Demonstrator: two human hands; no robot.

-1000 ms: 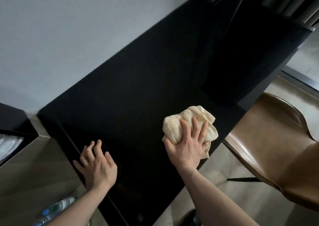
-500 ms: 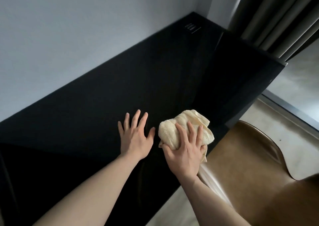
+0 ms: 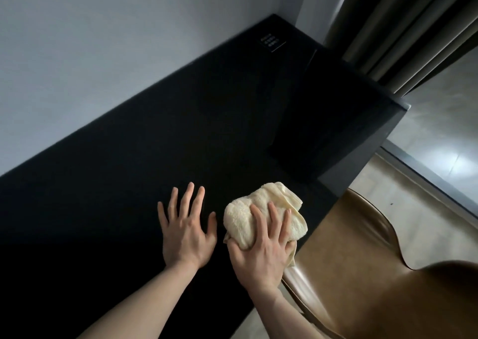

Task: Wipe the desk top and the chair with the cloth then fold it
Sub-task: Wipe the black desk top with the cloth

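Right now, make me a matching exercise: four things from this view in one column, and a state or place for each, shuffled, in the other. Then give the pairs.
Things:
1. left hand
2. right hand
3. cloth
4. chair

States or places:
A. brown, beside the desk's near edge
B. bunched up, cream, on the desk top
C. flat on the dark surface, fingers spread, holding nothing
D. pressing down on the cloth

Pairs: 1-C, 2-D, 3-B, 4-A
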